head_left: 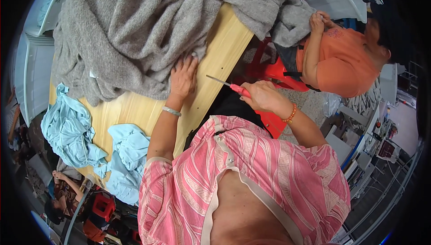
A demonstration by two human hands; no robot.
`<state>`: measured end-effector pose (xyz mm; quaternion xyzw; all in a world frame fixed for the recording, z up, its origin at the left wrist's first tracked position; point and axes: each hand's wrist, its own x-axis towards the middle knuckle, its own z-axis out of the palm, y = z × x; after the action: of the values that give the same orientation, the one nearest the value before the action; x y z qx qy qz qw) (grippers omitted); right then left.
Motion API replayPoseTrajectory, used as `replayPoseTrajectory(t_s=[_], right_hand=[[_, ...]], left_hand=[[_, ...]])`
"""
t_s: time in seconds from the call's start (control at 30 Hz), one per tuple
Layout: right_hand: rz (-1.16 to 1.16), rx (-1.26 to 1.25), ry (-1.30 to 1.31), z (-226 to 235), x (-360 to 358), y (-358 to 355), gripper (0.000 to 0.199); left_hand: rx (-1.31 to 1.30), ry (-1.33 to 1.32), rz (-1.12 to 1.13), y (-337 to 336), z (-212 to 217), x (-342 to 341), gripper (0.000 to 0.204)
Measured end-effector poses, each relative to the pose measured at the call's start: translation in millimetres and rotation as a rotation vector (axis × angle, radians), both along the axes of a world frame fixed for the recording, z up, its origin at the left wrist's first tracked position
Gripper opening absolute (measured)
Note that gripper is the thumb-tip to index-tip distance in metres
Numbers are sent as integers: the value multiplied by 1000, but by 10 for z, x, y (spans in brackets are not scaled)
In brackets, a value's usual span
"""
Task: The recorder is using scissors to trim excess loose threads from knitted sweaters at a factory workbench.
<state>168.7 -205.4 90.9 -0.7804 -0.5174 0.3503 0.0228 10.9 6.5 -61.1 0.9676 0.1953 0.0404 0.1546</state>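
Note:
My left hand (183, 77) lies with its fingers stretched out at the edge of a grey knitted garment (134, 25), against the wooden table top. The fingertips touch the wool; I see no grip on it. Off the table's near edge, my right hand (261, 96) is closed round the red handle of a slim metal-shafted tool (239, 90). Its shaft points left toward my left hand without touching the cloth. The tip is too small to tell its exact kind. The grey knitwear spreads in loose folds across the far part of the table (229, 34).
Light blue garments (128, 148) lie crumpled at the table's left side. To the right, a person in an orange top (345, 63) handles grey knitwear (292, 20) beside a red stool (287, 76). White bins (38, 70) stand along the left. Another person (67, 195) sits at lower left.

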Motion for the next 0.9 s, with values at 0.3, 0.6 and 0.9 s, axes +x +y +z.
replayPoseTrajectory(t_s=[0.3,0.6,0.9], right_hand=[[-121,26,37,-37,133,180,31],[-192,172,2,-99,444,62,27],[-128,59,109,-312,404,-58,37]], left_hand=[[54,-120,-63,-8,-65,-19,36],[-55,-216,-68,76,354,779,44],[-496,-235,-145,90,-215,548,52]])
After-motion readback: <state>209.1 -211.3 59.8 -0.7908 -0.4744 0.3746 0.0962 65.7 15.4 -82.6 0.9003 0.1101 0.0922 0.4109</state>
